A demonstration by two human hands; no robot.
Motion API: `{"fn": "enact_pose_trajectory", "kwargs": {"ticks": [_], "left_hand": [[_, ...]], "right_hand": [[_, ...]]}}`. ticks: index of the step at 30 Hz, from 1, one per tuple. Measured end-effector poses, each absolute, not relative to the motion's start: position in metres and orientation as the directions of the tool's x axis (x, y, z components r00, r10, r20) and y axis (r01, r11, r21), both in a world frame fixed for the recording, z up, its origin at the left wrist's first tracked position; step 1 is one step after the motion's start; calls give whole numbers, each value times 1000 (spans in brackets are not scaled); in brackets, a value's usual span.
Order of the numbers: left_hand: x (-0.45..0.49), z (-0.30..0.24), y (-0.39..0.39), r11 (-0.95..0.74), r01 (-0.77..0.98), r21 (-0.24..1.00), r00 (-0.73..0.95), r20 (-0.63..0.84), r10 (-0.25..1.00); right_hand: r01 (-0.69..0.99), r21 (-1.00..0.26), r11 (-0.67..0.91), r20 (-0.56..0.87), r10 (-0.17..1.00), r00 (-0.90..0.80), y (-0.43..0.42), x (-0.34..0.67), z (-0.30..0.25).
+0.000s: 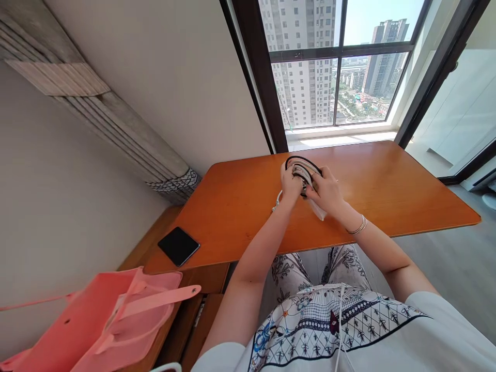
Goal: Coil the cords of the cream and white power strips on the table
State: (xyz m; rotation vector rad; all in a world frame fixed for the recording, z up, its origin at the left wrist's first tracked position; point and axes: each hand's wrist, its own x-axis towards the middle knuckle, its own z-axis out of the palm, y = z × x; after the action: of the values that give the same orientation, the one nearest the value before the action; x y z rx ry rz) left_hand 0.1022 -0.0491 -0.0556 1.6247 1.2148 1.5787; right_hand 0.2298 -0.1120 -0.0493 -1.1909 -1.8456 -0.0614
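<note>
With left hand [289, 185] and right hand [328, 192] I am gripping a black-edged bundle [305, 172] over the table [232, 217], a pink bag [73, 318] resting nearby, contents unclear.

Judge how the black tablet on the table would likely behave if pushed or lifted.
The black tablet looks thin and straight-edged, so it would probably lift without flopping. Lying flat, it seems unlikely to roll or tip. It sits near the edge of the table, so a push toward that side might slide it off.

White patterned top [310, 330]; perhaps 2 silvery bangles [363, 225].
</note>
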Motion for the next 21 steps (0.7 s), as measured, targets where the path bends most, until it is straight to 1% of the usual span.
{"fn": "enact_pose_trajectory", "kwargs": {"ticks": [2, 3, 5, 7, 10, 14, 17, 21], "left_hand": [[101, -55, -52, -446, 288, 848, -153, 500, 852], [100, -55, -55, -459, 314, 831, -151, 521, 840], [99, -55, -60, -507, 359, 783, -118, 577, 808], [97, -55, -65, -560, 380, 736, -81, 629, 773], [94, -54, -68, -620, 390, 681, -15, 678, 735], [91, -50, -69, -646, 428, 633, 63, 692, 719], [90, -49, -69, -603, 481, 637, 92, 647, 757], [91, -48, -68, -477, 544, 690, 53, 539, 841]], "right_hand": [[676, -534, 508, 670, 741, -28, -103, 235, -51], [636, -586, 502, 650, 760, 0, -99, 237, -51], [567, -646, 510, 623, 783, 6, -93, 242, -52], [533, -666, 522, 606, 795, -21, -88, 245, -53], [539, -661, 522, 602, 798, -35, -85, 248, -58], [590, -599, 541, 669, 743, -2, -86, 249, -66], [650, -539, 535, 708, 706, 5, -84, 251, -72], [682, -469, 561, 748, 663, -31, -78, 256, -78]]}}
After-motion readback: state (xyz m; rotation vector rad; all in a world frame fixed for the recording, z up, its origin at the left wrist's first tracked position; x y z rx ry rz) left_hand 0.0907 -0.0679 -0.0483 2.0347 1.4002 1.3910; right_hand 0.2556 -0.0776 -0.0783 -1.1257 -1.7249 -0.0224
